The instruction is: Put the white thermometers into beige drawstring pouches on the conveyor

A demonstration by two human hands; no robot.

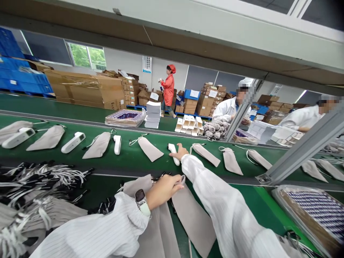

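My left hand [165, 190], with a watch on its wrist, pinches the top edge of a grey drawstring pouch [192, 218] that hangs down toward me. More grey pouches [161, 233] lie beneath that hand and wrist. Farther out, my right hand [180, 152] reaches over the green belt [123, 165], its fingers spread around a white handheld device [174, 154] with a dark end. The fingers touch or nearly touch the device; a firm hold cannot be made out.
Pouches [150, 148] and white devices [117, 144] lie along the belt. A pile of pouches [53, 215] is at the left. A metal post [309, 143] and a packed tray [311, 211] stand at the right. People in white [228, 107] and red [168, 89] are beyond.
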